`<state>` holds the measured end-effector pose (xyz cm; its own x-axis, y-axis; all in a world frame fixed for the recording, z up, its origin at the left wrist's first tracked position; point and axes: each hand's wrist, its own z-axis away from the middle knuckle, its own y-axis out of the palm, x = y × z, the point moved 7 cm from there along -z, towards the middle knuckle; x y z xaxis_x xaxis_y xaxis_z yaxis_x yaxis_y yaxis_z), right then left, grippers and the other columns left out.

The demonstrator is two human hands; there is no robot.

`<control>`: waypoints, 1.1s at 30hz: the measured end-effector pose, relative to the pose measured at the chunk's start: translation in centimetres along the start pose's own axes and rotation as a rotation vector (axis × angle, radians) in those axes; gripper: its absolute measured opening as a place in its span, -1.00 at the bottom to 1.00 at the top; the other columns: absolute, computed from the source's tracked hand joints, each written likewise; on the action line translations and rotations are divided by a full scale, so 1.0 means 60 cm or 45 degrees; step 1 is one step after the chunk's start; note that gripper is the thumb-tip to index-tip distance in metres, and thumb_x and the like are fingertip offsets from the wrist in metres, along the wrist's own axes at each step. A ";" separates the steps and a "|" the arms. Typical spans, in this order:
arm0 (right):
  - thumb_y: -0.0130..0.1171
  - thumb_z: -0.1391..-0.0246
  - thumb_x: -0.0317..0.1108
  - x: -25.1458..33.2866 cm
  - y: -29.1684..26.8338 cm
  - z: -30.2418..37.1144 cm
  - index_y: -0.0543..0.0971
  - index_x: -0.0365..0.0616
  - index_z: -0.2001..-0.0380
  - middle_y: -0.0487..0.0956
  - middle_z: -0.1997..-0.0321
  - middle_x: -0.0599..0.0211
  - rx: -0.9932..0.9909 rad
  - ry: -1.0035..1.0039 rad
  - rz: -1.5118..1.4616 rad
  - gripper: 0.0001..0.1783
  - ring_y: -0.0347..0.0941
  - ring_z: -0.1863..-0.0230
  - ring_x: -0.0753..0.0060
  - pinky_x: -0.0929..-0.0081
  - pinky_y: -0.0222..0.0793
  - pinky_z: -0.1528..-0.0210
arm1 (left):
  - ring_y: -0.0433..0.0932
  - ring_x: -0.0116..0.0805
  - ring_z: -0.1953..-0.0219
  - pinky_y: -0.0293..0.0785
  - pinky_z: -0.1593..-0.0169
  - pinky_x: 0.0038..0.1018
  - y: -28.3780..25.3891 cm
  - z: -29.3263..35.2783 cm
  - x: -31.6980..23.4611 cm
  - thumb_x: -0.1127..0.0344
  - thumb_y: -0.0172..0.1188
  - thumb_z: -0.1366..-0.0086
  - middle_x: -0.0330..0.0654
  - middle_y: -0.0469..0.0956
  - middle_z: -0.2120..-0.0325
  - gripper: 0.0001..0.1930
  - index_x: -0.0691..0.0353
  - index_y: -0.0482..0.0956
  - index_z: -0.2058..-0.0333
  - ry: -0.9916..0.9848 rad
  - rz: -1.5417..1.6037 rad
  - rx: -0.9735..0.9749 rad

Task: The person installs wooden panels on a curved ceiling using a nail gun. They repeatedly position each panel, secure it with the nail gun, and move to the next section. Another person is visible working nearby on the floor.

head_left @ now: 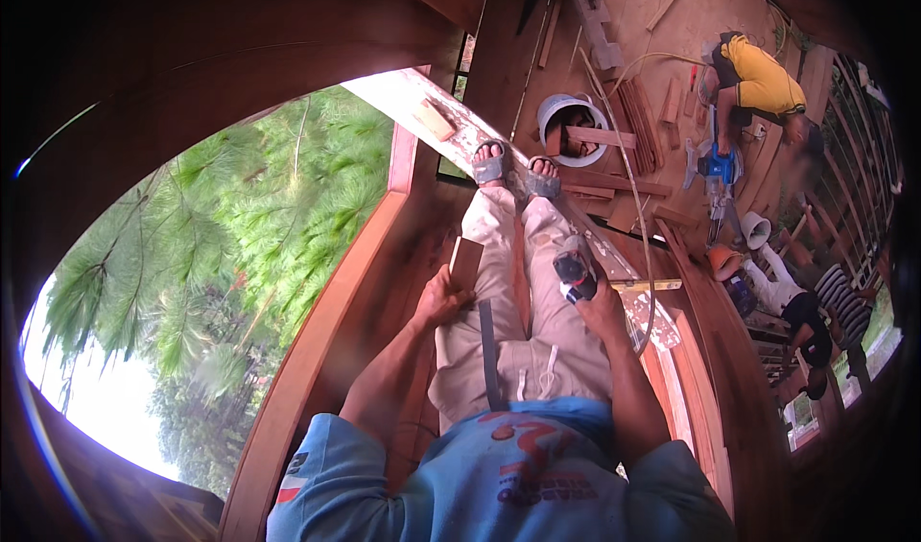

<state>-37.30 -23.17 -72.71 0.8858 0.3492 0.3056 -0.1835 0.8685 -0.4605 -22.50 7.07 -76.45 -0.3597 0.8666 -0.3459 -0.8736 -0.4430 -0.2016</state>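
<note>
Left hand (442, 298): fingers gripping wood block (466, 263), block jutting forward of them. Right of block, right hand (602, 308): fingers round power tool (571, 269).

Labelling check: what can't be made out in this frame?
Head view:
Wood block: lower end, hidden by the left hand.
Power tool: handle, mostly covered by the right hand; tip too blurred to identify.
White bucket: bottom, hidden by wood pieces and shadow.
Far-right co-worker in dark top: hands, too small and dim.
</note>
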 end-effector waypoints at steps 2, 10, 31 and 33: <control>0.14 0.14 -0.24 0.001 -0.016 0.013 0.24 -0.13 -0.25 0.53 0.11 -0.31 0.036 0.015 0.020 -0.21 0.45 0.06 -0.34 -0.06 0.35 -0.02 | 0.58 -0.02 0.15 0.45 0.05 -0.24 0.001 0.034 0.033 0.09 0.43 0.08 0.10 0.58 0.29 -0.48 0.25 0.45 0.21 -0.024 0.000 0.111; 0.15 0.19 -0.24 0.006 -0.054 0.051 0.25 -0.10 -0.23 0.55 0.13 -0.26 -0.044 -0.084 0.016 -0.20 0.48 0.09 -0.31 -0.04 0.38 -0.02 | 0.57 -0.36 0.57 0.47 0.55 -0.46 -0.157 0.132 -0.066 0.28 0.39 0.03 -0.18 0.57 0.52 -0.64 0.18 0.48 0.25 -0.124 0.052 0.136; 0.09 0.23 -0.22 0.052 -0.061 0.010 0.56 -0.48 0.39 0.60 0.41 -0.23 -0.092 -0.297 0.046 -0.55 0.61 0.27 -0.11 0.10 0.49 0.21 | 0.53 -0.51 0.17 0.45 0.04 -0.49 -0.431 0.708 -0.426 0.52 0.35 -0.08 -0.26 0.59 0.22 -0.59 0.31 0.52 0.06 1.049 0.618 -1.184; 0.09 0.21 -0.23 0.029 -0.041 -0.038 0.58 -0.44 0.46 0.62 0.50 -0.08 -0.130 -0.298 0.033 -0.61 0.63 0.43 0.08 0.21 0.51 0.31 | 0.57 -0.51 0.32 0.51 0.24 -0.48 -0.455 0.842 -0.459 0.38 0.40 -0.07 -0.24 0.63 0.37 -0.74 0.30 0.59 0.26 1.330 0.196 -1.736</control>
<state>-34.33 -25.52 -72.96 0.7565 0.4529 0.4718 -0.1500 0.8223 -0.5489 -5.34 6.87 -15.13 0.4239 0.5414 -0.7261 0.2305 -0.8398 -0.4916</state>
